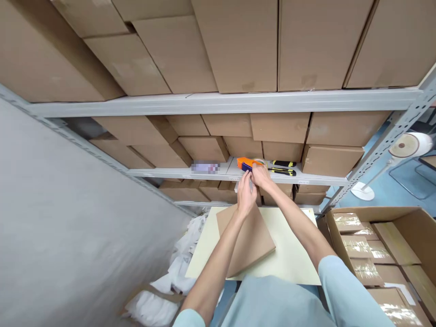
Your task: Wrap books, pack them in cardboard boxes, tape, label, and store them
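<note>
Both my hands are raised at the edge of the middle shelf, close together. My right hand (260, 175) is closed round the lower end of an orange and dark blue tool (248, 163), which looks like a tape dispenser. Just left of it and slightly lower, my left hand (246, 193) has its fingers bent near the tool, beside a small pale object (251, 185) that is too hidden to make out. A flat brown cardboard box (252, 240) lies on the cream tabletop (293, 254) beneath my forearms.
Black and yellow cutters (282, 171) lie on the shelf (323, 180) to the right. Brown boxes fill the rack. A large open carton (374, 210) of taped boxes stands at right, a white fan (410, 145) behind it. White bags (153, 309) lie at lower left.
</note>
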The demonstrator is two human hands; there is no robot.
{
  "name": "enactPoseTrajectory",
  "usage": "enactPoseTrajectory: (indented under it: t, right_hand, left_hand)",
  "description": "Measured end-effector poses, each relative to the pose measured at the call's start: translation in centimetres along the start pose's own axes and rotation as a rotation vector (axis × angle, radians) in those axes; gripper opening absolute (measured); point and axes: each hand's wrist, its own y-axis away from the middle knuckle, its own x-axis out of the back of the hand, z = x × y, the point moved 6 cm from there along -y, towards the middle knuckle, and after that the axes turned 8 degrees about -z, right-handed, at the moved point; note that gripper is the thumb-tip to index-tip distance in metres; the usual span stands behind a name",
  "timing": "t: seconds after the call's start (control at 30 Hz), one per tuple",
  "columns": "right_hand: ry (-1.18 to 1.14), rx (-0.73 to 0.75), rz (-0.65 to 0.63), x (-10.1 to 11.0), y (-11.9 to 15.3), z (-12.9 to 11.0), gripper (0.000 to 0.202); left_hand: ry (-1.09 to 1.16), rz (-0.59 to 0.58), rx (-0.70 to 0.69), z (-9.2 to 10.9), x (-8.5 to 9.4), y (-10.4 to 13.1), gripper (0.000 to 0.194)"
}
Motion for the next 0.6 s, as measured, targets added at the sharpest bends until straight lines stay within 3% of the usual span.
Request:
enactPoseTrajectory:
  t: [0.2,0.4,0.5,0.6]
  right_hand:
    - [0.021,-0.019,-0.048,-1.9,-4.7,0.5,0.041]
    - [-0.048,-0.008,0.022,-4.3,-6.3,2.0,0.055]
    - [-0.214,0.083,0.274,-8.0,-3.6,4.6,0.063]
    - [-0.407,0.08,0.352,-15.0,4.3,8.5,0.065]
  left_hand:
    - [0.003,-0.049,0.06,-0.7,0.8,5.3,0.053]
    - [0.056,-0.226,0.203,-1.4,-1.6,13.6,0.052]
    - [0.031,-0.334,0.286,-1.7,-3.3,18.9,0.049]
    - [0.003,-0.435,0.327,-1.3,-4.9,23.7,0.047]
